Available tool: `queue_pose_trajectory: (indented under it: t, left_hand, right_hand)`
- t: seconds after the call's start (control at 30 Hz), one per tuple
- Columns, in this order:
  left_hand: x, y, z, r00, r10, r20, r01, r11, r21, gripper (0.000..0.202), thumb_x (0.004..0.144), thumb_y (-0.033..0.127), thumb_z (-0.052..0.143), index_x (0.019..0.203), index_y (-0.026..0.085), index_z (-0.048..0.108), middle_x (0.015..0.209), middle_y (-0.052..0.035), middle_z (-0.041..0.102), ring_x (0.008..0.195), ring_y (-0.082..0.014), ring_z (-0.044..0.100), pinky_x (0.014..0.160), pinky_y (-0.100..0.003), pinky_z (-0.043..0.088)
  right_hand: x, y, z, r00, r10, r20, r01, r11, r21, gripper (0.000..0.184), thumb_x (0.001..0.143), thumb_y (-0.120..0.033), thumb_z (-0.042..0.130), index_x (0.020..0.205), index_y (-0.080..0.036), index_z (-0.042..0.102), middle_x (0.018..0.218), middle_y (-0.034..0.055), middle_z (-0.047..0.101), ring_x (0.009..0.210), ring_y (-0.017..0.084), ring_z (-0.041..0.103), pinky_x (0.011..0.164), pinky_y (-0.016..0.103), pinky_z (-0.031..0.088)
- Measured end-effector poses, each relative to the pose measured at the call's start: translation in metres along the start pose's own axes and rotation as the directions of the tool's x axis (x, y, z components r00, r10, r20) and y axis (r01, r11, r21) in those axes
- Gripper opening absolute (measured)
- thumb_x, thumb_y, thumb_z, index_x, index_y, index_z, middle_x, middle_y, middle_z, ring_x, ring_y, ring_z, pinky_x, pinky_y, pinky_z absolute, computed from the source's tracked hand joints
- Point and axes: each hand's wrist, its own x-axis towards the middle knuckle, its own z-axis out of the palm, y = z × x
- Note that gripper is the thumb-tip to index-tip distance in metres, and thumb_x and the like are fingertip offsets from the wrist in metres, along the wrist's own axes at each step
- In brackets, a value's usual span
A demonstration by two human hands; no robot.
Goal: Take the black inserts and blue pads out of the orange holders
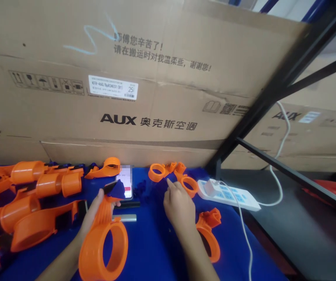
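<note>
My left hand (97, 210) is closed round the stem of a large orange plastic ring part (105, 244) with a dark blue piece (117, 190) at its top end. My right hand (178, 205) reaches forward over the blue table cover (153, 238). Its index finger points out and touches a small orange ring piece (189, 184), the other fingers curled. More small orange rings (158, 171) lie just beyond it. Another orange ring part (210, 234) lies to the right of my right wrist.
A heap of assembled orange parts (33, 203) fills the left of the table. A phone (124, 181) stands against the big cardboard box (144, 78) behind. A white power strip (229, 194) with a cable lies at the right, beside a black shelf frame (273, 89).
</note>
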Motion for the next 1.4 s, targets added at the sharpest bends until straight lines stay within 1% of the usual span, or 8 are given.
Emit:
queue_pose_trajectory:
  t: [0.2, 0.43, 0.6, 1.0, 1.1, 1.2, 1.27, 1.4]
  left_hand:
    - [-0.008, -0.001, 0.006, 0.998, 0.033, -0.047, -0.021, 0.973, 0.23, 0.047, 0.077, 0.061, 0.08, 0.096, 0.019, 0.076, 0.071, -0.0059, 0.072, 0.074, -0.0263, 0.07, 0.066, -0.034, 0.059]
    - [-0.011, -0.006, 0.003, 0.991, -0.04, -0.132, 0.069, 0.971, 0.23, 0.053, 0.075, 0.066, 0.08, 0.098, 0.019, 0.073, 0.072, -0.0057, 0.071, 0.063, -0.0229, 0.067, 0.06, -0.033, 0.059]
    - [-0.011, -0.012, -0.001, 0.981, -0.051, -0.185, 0.088, 0.976, 0.198, 0.056, 0.074, 0.065, 0.081, 0.104, 0.018, 0.07, 0.076, -0.005, 0.07, 0.057, -0.0186, 0.065, 0.056, -0.032, 0.06]
    - [-0.011, -0.01, 0.0, 0.978, -0.051, -0.201, 0.09, 0.977, 0.194, 0.052, 0.075, 0.063, 0.081, 0.093, 0.016, 0.071, 0.073, -0.0024, 0.066, 0.052, -0.0136, 0.059, 0.048, -0.025, 0.054]
    - [-0.007, -0.01, -0.002, 0.982, -0.083, -0.169, 0.12, 0.968, 0.219, 0.052, 0.074, 0.065, 0.081, 0.086, 0.015, 0.07, 0.069, -0.0026, 0.065, 0.05, -0.0135, 0.057, 0.045, -0.024, 0.05]
    - [-0.005, -0.012, -0.002, 0.991, -0.062, -0.117, 0.093, 0.952, 0.29, 0.052, 0.078, 0.065, 0.078, 0.088, 0.015, 0.071, 0.072, -0.0049, 0.068, 0.055, -0.0148, 0.059, 0.05, -0.025, 0.051]
    - [-0.004, -0.015, -0.001, 0.999, 0.004, -0.053, 0.016, 0.928, 0.373, 0.05, 0.082, 0.063, 0.075, 0.089, 0.013, 0.072, 0.076, -0.0081, 0.072, 0.064, -0.0165, 0.063, 0.059, -0.026, 0.053]
    - [-0.006, -0.019, 0.002, 0.997, 0.03, 0.074, -0.063, 0.864, 0.5, 0.042, 0.09, 0.057, 0.069, 0.085, 0.015, 0.069, 0.071, -0.0052, 0.071, 0.057, -0.0151, 0.062, 0.057, -0.026, 0.05]
  right_hand:
    - [0.007, 0.007, 0.011, 0.997, -0.001, 0.078, 0.007, 0.997, -0.076, 0.045, 0.099, -0.01, 0.044, 0.14, -0.01, 0.063, 0.116, 0.0185, 0.068, 0.103, 0.03, 0.068, 0.086, 0.038, 0.05]
    - [-0.003, 0.001, 0.015, 0.99, -0.059, 0.127, 0.069, 0.995, -0.074, 0.062, 0.099, -0.044, 0.059, 0.153, -0.016, 0.047, 0.129, 0.0196, 0.067, 0.12, 0.039, 0.06, 0.095, 0.048, 0.044]
    - [-0.006, -0.001, 0.015, 0.981, -0.036, 0.19, 0.055, 0.993, -0.1, 0.078, 0.092, -0.039, 0.069, 0.158, -0.016, 0.037, 0.127, 0.0182, 0.071, 0.121, 0.039, 0.06, 0.097, 0.048, 0.04]
    - [-0.008, 0.0, -0.001, 0.973, 0.006, 0.23, 0.032, 0.987, -0.159, 0.064, 0.094, -0.037, 0.063, 0.152, -0.014, 0.048, 0.116, 0.0207, 0.076, 0.12, 0.037, 0.064, 0.096, 0.047, 0.039]
    - [-0.007, 0.0, 0.001, 0.989, 0.001, 0.149, 0.016, 0.994, -0.111, 0.058, 0.097, -0.039, 0.059, 0.148, -0.012, 0.052, 0.126, 0.0237, 0.072, 0.125, 0.039, 0.062, 0.098, 0.052, 0.041]
    - [-0.007, -0.005, 0.001, 0.995, -0.07, -0.066, 0.077, 0.991, 0.114, 0.05, 0.1, -0.039, 0.054, 0.144, -0.015, 0.056, 0.141, 0.0216, 0.064, 0.134, 0.04, 0.055, 0.105, 0.057, 0.042]
    - [-0.011, -0.014, 0.0, 0.973, -0.162, -0.162, 0.214, 0.892, 0.399, 0.043, 0.102, -0.037, 0.053, 0.14, -0.019, 0.06, 0.139, 0.0164, 0.067, 0.131, 0.034, 0.059, 0.106, 0.051, 0.047]
    - [-0.027, -0.036, -0.003, 0.916, -0.363, -0.17, 0.351, 0.521, 0.778, 0.038, 0.101, -0.031, 0.057, 0.139, -0.027, 0.06, 0.121, 0.0081, 0.074, 0.108, 0.022, 0.071, 0.094, 0.038, 0.058]
